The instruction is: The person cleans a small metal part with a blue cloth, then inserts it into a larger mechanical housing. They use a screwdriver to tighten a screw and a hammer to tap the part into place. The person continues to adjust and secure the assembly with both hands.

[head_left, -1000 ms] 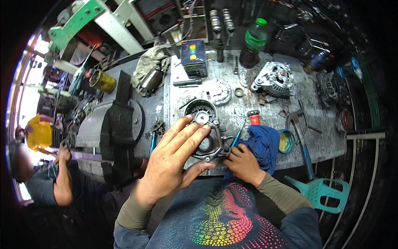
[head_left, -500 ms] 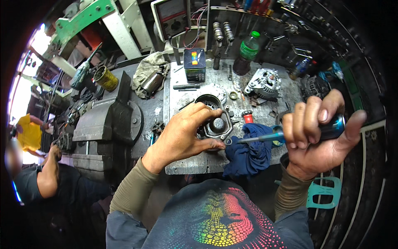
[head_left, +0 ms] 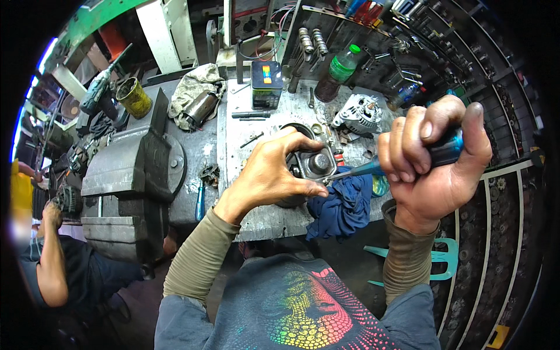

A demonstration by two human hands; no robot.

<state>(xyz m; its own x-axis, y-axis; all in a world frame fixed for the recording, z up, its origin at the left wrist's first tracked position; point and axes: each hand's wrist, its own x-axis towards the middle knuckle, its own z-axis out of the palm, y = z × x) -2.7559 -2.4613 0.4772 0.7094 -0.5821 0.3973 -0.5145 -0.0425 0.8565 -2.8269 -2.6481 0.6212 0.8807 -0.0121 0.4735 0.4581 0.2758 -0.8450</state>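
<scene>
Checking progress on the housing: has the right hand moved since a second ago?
Yes. The right hand, gripping the screwdriver, has lifted off the blue rag and gone right, away from the bench edge.

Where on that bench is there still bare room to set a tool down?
A bare strip lies between the vise and the left hand, below the small black box. The bench's near edge under that hand is also free. It is crowded around the round housing, the alternator and the blue rag.
</scene>
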